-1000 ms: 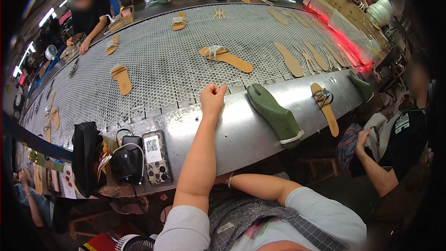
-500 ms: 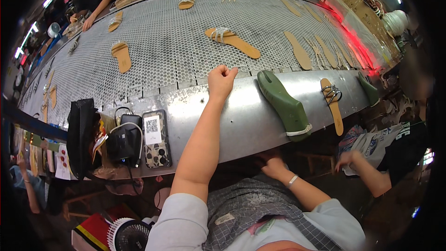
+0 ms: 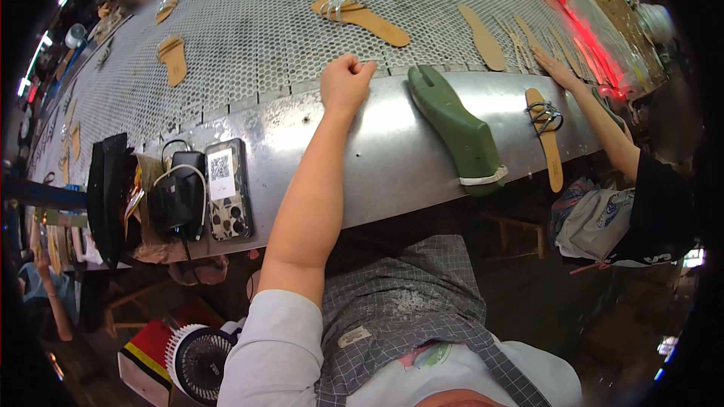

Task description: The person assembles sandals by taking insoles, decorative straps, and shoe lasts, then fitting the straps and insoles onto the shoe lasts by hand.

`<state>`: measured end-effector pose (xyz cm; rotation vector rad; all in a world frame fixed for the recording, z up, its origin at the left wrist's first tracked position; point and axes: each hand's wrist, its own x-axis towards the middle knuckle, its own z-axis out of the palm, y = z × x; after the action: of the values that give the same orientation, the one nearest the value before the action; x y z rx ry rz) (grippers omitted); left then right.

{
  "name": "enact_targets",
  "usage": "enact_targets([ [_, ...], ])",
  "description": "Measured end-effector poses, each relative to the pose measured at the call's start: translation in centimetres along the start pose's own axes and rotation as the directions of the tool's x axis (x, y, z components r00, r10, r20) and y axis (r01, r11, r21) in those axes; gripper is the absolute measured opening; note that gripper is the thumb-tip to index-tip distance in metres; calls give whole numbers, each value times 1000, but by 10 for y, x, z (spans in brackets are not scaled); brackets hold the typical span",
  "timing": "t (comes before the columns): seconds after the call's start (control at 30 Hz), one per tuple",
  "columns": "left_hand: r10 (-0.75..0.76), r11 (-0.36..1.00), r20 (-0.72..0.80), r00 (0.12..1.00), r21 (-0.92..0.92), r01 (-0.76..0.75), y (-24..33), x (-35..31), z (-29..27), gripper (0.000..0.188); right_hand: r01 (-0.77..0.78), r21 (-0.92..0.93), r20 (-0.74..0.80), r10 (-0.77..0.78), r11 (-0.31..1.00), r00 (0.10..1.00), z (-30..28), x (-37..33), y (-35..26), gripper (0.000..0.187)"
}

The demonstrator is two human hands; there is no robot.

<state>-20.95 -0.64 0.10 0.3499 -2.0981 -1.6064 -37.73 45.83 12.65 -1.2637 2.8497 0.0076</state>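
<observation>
My left hand (image 3: 347,84) is closed in a fist on the metal table ledge, by the near edge of the perforated conveyor surface. Nothing shows between its fingers. My right hand is out of view. Beyond the fist, a tan sandal with silvery straps (image 3: 362,21) lies on the conveyor. To the right of the fist, a green shoe last (image 3: 456,132) with a white band at its heel lies on the ledge. Farther right is a tan sandal with dark straps (image 3: 545,132).
A phone (image 3: 228,207), a black charger (image 3: 181,196) and a black bag (image 3: 109,196) sit at the ledge's left. Insoles (image 3: 481,36) and more sandals (image 3: 172,60) lie on the conveyor. A co-worker's hand (image 3: 554,68) reaches in from the right. A fan (image 3: 200,365) stands below left.
The view has shifted, moving the table contents up in the picture. My right hand has left view. The co-worker's hand on the right has reached onto the conveyor. My left fist stays closed.
</observation>
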Motion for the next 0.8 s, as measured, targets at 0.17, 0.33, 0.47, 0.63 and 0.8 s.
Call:
enact_targets([
  [0.17,-46,993,-85,995,101,55,-10,3,-44,29,-57,265,13,56,963,998,67,-16,-1,37],
  [0.33,-116,991,-46,992,67,119,8,-10,-27,25,-82,448,39,72,890,997,46,69,41,37],
  [0.47,4,997,25,1000,-75,-2,9,-17,-18,30,-172,37,-266,176,984,948,-21,20,187,34],
  [0.63,102,995,-107,989,18,-101,-23,-25,-65,33,-190,-735,-326,-94,651,941,37,-3,109,34],
  [0.8,212,977,-69,975,18,-211,-6,-13,-20,31,186,-565,-212,359,-804,909,21,-187,187,32],
])
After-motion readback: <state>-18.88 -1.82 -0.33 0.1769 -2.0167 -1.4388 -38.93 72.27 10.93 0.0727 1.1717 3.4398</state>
